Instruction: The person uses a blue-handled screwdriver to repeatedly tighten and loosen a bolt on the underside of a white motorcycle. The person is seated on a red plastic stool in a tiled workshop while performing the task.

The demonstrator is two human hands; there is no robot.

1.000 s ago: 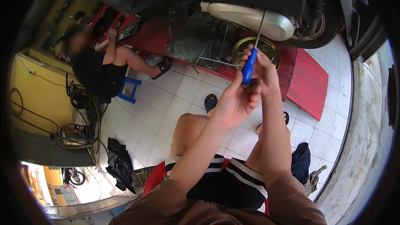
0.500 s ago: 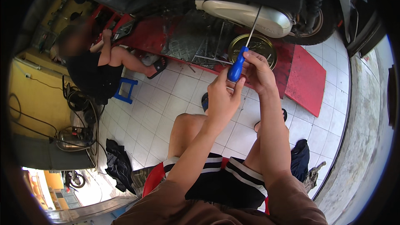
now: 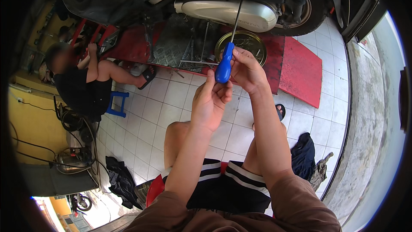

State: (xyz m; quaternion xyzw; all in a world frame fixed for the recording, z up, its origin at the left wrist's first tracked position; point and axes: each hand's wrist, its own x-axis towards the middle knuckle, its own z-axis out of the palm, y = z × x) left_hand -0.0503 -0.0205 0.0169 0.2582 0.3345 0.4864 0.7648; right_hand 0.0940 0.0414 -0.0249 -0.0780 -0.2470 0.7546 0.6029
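Observation:
A screwdriver with a blue handle (image 3: 224, 65) and a long thin metal shaft is held in front of me, its shaft pointing up and away. My right hand (image 3: 249, 72) is closed on the right side of the handle, thumb and fingers pinching it. Just below the handle's rounded butt is my left hand (image 3: 210, 106), palm turned up. Its thumb stands apart from the loosely curled fingers, close beside the butt. Beyond the screwdriver, the scooter's silver engine side cover (image 3: 227, 13) shows, with the shaft's tip overlapping it in view.
The scooter stands on a red platform (image 3: 139, 45) with a red ramp (image 3: 300, 73). A round gold-coloured tray (image 3: 260, 48) holding small parts and a metal bar frame (image 3: 195, 61) lie on it. To the left, a person (image 3: 79, 79) sits near a blue stool (image 3: 117, 104). Dark cloths lie on the tiles.
My left thumb and fingers have loosened from the blue handle and spread apart. The right hand keeps hold of the screwdriver. The whole view has shifted, so the scene sits further left.

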